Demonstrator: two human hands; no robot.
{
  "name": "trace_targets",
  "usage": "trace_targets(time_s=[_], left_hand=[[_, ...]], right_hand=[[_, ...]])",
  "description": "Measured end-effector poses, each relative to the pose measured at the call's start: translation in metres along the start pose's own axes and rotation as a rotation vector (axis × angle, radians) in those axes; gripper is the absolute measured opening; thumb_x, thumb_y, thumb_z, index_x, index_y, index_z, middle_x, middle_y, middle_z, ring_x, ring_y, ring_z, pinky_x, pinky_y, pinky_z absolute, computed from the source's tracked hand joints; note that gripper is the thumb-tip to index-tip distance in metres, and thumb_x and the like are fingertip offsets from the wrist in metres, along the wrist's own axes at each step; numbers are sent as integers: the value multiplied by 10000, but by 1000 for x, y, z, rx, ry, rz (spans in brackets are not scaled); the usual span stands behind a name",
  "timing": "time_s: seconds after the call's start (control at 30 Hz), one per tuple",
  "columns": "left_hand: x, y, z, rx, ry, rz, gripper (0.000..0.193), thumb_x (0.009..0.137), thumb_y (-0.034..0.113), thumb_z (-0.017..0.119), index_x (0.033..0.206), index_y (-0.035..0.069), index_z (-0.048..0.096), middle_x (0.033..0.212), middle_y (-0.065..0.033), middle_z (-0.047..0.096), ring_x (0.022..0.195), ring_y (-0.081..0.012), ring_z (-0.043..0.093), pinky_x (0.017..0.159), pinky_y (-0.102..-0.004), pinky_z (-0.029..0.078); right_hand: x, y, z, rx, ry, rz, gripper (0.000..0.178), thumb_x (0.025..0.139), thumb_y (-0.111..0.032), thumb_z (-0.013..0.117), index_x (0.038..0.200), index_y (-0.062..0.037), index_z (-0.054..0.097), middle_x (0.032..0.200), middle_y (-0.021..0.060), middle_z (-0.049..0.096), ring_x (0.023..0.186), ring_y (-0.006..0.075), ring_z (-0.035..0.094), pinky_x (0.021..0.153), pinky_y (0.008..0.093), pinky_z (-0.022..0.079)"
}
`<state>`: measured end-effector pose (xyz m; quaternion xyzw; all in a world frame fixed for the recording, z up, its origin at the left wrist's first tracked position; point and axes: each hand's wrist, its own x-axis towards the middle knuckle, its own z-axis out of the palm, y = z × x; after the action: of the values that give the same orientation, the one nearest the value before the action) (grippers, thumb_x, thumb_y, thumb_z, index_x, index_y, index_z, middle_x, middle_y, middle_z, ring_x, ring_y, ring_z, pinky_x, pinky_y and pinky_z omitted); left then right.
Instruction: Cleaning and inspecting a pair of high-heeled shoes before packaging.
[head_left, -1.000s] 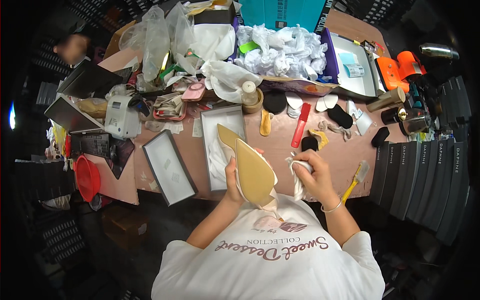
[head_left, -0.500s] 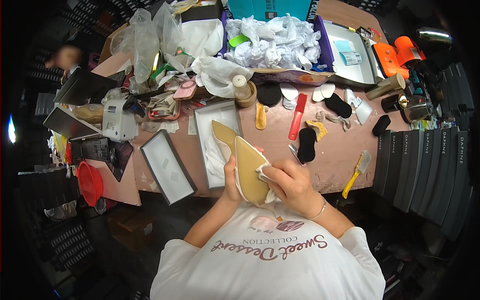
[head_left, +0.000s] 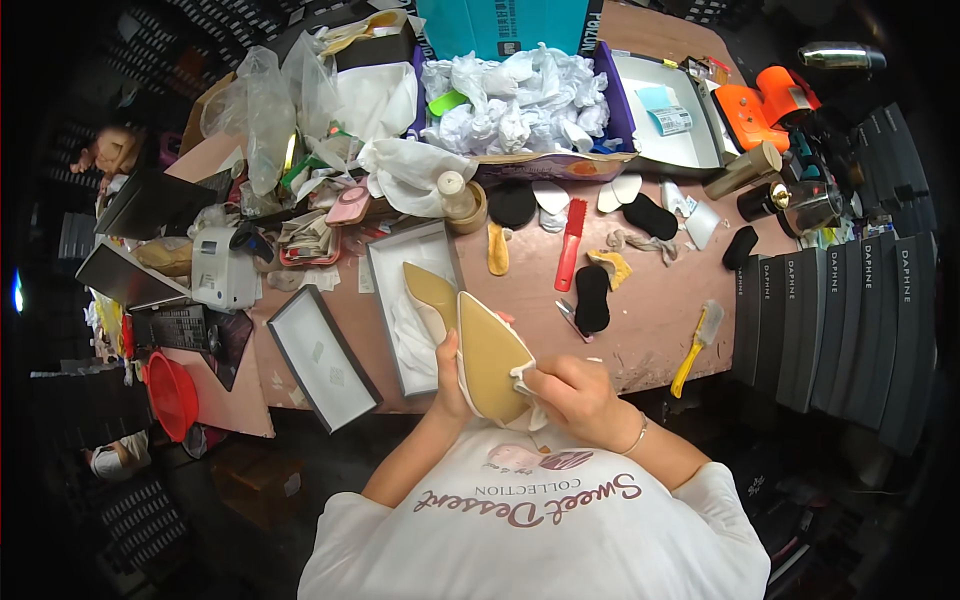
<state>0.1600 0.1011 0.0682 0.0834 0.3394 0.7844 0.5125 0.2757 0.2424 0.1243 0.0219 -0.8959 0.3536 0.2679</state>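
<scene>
My left hand is closed round a pale shoe, its tan sole turned up in front of my chest. Just beyond it, toward the left, a second tan piece with a pale edge slants up; it looks like another shoe, partly hidden by the first. With bent fingers my right hand pinches a bunched white cloth against the sole's right edge. The shoe's upper is mostly hidden underneath. Behind the shoes lies an open grey shoe box with white paper inside.
Left of the box lies a grey lid. A red brush, black pads and a yellow-handled brush lie to the right. Crumpled white paper fills a purple box at the back. Grey shoe boxes line the right side.
The whole view has shifted a little, so the table things appear farther left. My right hand has moved the cloth slightly along the sole's edge toward me. Both hands keep their hold.
</scene>
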Motion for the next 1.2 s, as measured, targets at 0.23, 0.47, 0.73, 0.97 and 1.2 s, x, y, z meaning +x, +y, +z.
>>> trace_targets(time_s=[0.23,0.47,0.73,0.97,1.2], left_hand=[[-8,-4,9,-21,100,-91,698,969,580,221,1325,30,463,1207,-158,599,1127,-247,604,971,-375,495],[-12,1,20,31,92,-75,676,959,569,249,1244,3,485,1085,-138,633,998,-224,631,865,-354,518],[-7,-4,-14,96,106,20,687,954,600,250,1310,61,484,1194,-117,583,1091,-231,593,962,-379,480],[-5,-2,-7,61,144,24,659,952,605,252,1269,75,483,1226,-114,562,1071,-217,585,931,-391,486],[-6,1,35,-47,392,-54,657,949,597,270,1225,42,490,1040,-113,611,966,-213,609,906,-356,478]], right_hand=[[45,11,0,-24,-21,-30,120,747,-82,628,865,-75,608,784,51,557,668,198,613,547,333,497],[46,13,-7,-87,-143,-67,190,748,-118,624,933,-86,594,820,41,540,718,216,621,562,330,505],[24,5,5,-53,-86,-211,181,722,-141,630,892,-81,622,763,40,551,607,205,585,488,315,463],[32,-9,8,-64,-139,-165,169,707,-139,622,847,-93,540,760,42,484,637,205,575,530,330,476],[49,-4,10,-127,-49,-163,157,695,-149,628,825,-99,558,722,29,483,588,173,568,476,309,455]])
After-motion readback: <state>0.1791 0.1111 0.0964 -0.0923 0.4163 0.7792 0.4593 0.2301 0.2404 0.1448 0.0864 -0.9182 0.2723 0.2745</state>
